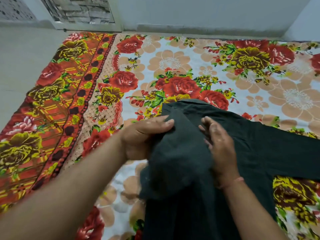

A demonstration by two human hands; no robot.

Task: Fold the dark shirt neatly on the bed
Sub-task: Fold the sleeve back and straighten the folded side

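Both our hands are on the shirt (259, 149), which lies on the bed (173, 63) over a floral sheet (52, 101), collar away from us and one sleeve running off to the right. Our left hand (143, 135) is clamped on a raised fold of the cloth, fingers over the top. Our right hand (220, 142) rests beside it with fingers apart, gripping nothing that we can see.

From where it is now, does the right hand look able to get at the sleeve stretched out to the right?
Probably yes. The right hand rests on the dark shirt near the collar, and the sleeve lies flat on the bedsheet just beside it, with nothing on or across it. The left hand grips bunched fabric on the other side.
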